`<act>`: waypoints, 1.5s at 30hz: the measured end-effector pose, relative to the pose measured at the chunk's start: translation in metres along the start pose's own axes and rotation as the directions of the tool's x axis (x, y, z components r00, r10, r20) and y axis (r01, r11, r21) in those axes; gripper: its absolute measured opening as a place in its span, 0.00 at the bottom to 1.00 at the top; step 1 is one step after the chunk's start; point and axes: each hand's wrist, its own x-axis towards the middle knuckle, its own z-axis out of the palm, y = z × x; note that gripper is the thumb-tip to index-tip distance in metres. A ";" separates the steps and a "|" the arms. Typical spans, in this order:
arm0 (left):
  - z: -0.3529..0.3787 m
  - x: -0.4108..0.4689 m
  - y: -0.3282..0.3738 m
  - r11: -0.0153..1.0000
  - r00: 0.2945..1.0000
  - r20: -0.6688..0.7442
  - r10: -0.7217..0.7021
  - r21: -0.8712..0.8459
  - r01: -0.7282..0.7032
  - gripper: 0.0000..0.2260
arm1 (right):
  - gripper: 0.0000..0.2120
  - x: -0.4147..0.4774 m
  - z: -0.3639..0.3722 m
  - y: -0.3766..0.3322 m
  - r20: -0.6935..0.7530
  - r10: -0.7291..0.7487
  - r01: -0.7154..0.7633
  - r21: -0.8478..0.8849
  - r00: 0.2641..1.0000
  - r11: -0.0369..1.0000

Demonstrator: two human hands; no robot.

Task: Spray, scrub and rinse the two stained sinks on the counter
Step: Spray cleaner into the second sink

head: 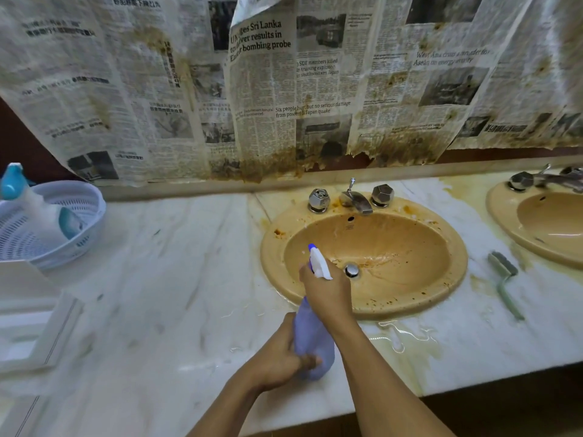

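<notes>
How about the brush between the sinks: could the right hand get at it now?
Probably not yet: the right hand grips the spray bottle, though the counter towards the brush looks free.

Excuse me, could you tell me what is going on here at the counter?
A person is holding a purple spray bottle at the front edge of the nearer sink. The right hand is wrapped round the trigger head and the left hand grips the base, with the nozzle aimed into the basin. That sink shows brown stains on its rim and near the drain. A scrub brush lies on the wet marble counter, between it and the second sink.
</notes>
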 end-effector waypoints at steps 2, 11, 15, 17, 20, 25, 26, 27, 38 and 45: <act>-0.002 0.002 -0.003 1.000 1.000 -0.025 0.007 -0.005 -0.007 0.43 | 0.17 0.003 0.000 -0.002 0.037 -0.019 0.018 0.016 0.999 1.000; -0.014 0.010 -0.005 0.999 1.000 -0.007 -0.008 -0.043 0.008 0.38 | 0.13 0.021 0.009 -0.001 -0.051 0.129 -0.125 0.069 0.990 0.990; -0.022 0.014 0.000 0.997 1.000 -0.001 -0.019 -0.071 0.019 0.34 | 0.16 0.034 0.009 -0.004 0.107 0.079 -0.084 0.038 0.991 0.996; -0.027 0.015 0.002 0.997 0.999 0.005 -0.033 -0.075 0.033 0.33 | 0.16 0.039 0.011 -0.009 0.126 0.112 -0.121 0.059 0.986 0.991; -0.031 0.013 0.003 0.997 0.999 0.003 -0.050 -0.056 0.050 0.34 | 0.04 0.046 0.017 -0.009 0.148 0.162 -0.178 0.103 0.976 0.978; -0.034 0.010 -0.005 0.995 0.995 -0.024 -0.094 -0.038 0.093 0.35 | 0.09 0.047 0.025 -0.002 0.225 0.201 -0.226 0.088 0.953 0.970; -0.034 0.009 -0.005 0.995 0.995 -0.036 -0.096 -0.041 0.095 0.35 | 0.12 0.048 0.026 -0.002 0.245 0.177 -0.201 0.078 0.953 0.976; -0.034 0.009 -0.005 0.995 0.994 -0.049 -0.098 -0.043 0.095 0.35 | 0.14 0.049 0.028 -0.002 0.265 0.150 -0.170 0.052 0.952 0.984; -0.016 0.015 0.027 0.999 0.997 -0.064 -0.045 0.004 0.045 0.31 | 0.02 0.062 0.002 0.010 0.166 0.169 -0.190 0.123 0.972 0.974; 0.006 0.060 0.071 1.000 0.999 -0.041 -0.010 -0.014 0.010 0.36 | 0.10 0.106 -0.051 -0.003 0.130 0.095 -0.115 0.155 0.987 0.981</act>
